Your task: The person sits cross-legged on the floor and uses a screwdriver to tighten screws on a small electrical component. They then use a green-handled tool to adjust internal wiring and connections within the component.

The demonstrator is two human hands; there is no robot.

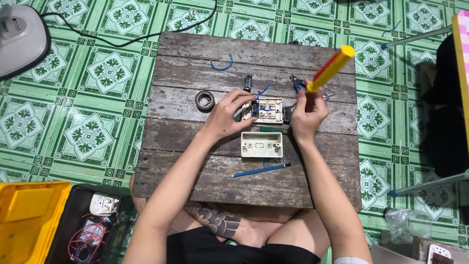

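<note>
- switch plate [268, 110] lies face down mid wooden board [195, 166], blue wires on its back.
- left hand [228, 115] fingers closed on the plate's left edge.
- right hand [308, 113], right of the plate, clamped on a yellow-red screwdriver [330, 68].
- white box [262, 144] just below the plate; tape roll [204, 100] to its left.

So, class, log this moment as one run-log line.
left hand: steadies white switch plate | right hand: holds yellow-red screwdriver | white box: near edge | tape roll: left | surface: wooden board
</note>
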